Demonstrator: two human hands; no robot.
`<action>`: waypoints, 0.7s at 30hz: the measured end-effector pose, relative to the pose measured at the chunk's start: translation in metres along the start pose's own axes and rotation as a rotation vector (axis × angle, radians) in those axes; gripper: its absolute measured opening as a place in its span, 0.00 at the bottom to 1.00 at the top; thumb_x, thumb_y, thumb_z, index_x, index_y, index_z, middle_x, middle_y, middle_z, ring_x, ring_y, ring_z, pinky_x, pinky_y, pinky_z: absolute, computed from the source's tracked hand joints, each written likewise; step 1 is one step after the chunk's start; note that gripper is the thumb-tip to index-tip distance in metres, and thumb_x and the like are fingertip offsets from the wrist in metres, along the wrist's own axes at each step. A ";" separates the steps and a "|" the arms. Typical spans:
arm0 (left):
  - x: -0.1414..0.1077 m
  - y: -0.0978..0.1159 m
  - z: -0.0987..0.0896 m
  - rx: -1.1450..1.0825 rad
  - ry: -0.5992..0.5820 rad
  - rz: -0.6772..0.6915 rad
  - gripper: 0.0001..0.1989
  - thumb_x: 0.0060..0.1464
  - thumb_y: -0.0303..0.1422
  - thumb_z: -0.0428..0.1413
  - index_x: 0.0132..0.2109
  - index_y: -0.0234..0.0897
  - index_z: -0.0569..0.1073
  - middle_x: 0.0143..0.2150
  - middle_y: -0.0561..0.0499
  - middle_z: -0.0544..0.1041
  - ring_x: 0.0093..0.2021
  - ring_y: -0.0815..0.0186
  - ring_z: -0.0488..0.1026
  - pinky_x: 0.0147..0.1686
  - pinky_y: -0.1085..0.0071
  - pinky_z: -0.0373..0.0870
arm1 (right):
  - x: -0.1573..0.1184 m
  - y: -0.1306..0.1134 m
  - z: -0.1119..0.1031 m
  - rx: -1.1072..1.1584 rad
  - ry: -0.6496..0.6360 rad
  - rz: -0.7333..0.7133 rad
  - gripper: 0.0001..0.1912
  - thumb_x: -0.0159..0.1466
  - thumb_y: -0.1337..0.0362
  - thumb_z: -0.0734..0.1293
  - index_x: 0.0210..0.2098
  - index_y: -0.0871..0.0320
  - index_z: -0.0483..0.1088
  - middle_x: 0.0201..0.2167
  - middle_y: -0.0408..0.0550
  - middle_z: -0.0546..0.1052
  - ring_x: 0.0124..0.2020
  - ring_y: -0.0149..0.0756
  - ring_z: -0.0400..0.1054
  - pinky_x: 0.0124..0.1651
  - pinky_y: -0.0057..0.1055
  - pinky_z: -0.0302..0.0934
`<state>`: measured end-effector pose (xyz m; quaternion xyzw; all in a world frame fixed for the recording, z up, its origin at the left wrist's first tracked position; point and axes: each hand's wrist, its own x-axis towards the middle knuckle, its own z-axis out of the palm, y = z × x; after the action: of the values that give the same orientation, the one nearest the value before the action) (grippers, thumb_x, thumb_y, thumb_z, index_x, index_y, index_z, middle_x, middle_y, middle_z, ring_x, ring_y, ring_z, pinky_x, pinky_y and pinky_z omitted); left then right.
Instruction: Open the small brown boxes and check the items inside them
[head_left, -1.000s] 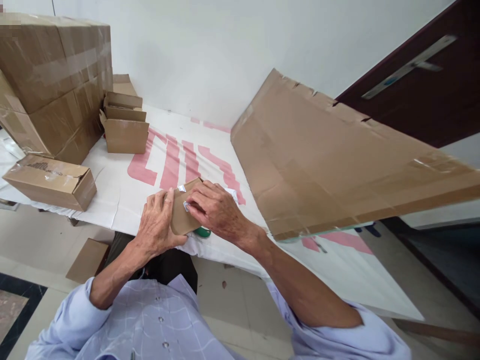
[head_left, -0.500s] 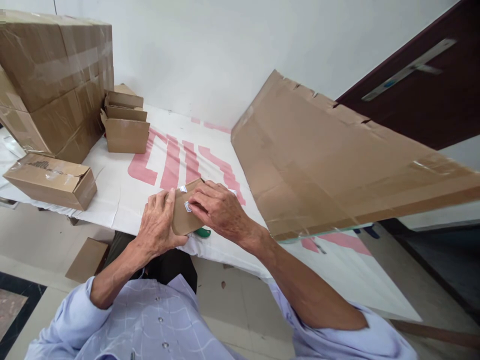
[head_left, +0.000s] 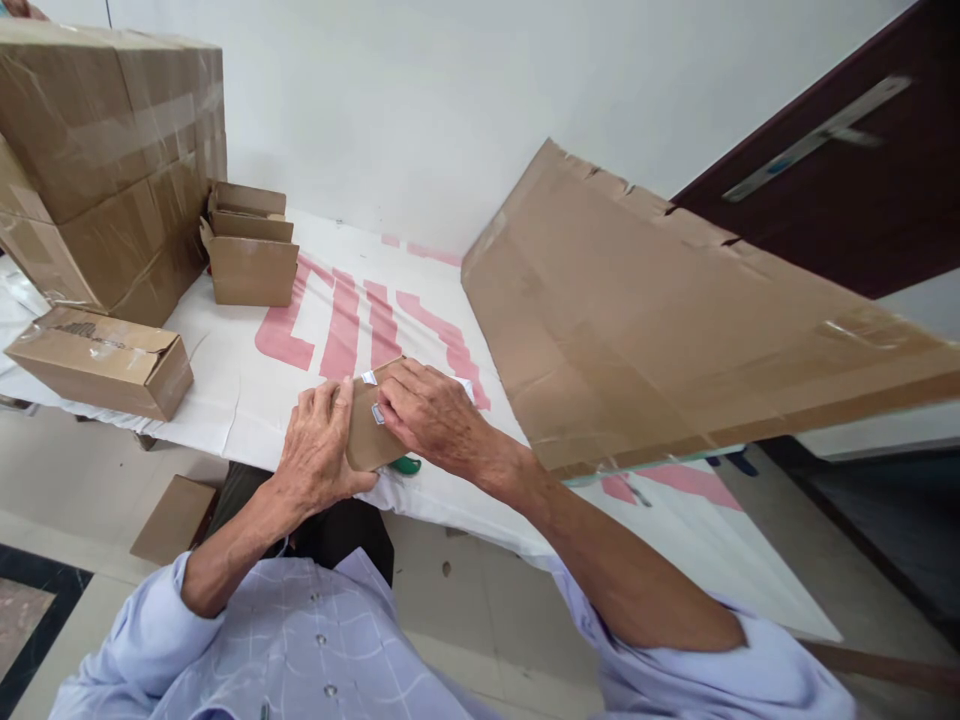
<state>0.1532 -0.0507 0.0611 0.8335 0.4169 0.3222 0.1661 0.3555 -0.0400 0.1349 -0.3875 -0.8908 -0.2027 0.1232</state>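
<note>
A small flat cardboard box (head_left: 366, 440) lies at the table's front edge, between my two hands. My left hand (head_left: 317, 447) is closed around its left side, the thumb along the near edge and the fingers at the far one. On the right part of the box rests my right hand (head_left: 427, 410), fingers curled and pinched at a small white label (head_left: 378, 413) with a dark border. A second white label (head_left: 369, 377) sits near the box's far edge. Part of a green object (head_left: 406, 465) shows beside the box. Some white material peeks out behind my right hand.
Several open cardboard boxes (head_left: 253, 270) stand at the back left, beside large taped cartons (head_left: 112, 150). A closed long box (head_left: 101, 360) is at the left edge. One big cardboard sheet (head_left: 675, 330) leans on the right. Another person's hand (head_left: 22, 8) shows top left.
My right hand has shifted slightly left over the box, its fingers still at the label. My left hand has barely moved. Another person's hand has appeared above the cartons.
</note>
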 end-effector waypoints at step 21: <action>-0.001 0.002 -0.003 0.008 -0.033 -0.008 0.61 0.40 0.35 0.70 0.77 0.38 0.48 0.69 0.33 0.64 0.64 0.38 0.64 0.64 0.38 0.69 | -0.006 -0.001 -0.006 0.131 0.010 0.022 0.17 0.75 0.70 0.62 0.31 0.56 0.76 0.30 0.51 0.77 0.36 0.42 0.68 0.39 0.38 0.60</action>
<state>0.1519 -0.0533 0.0642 0.8378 0.4186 0.3060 0.1708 0.3595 -0.0470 0.1380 -0.3874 -0.8973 -0.1443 0.1549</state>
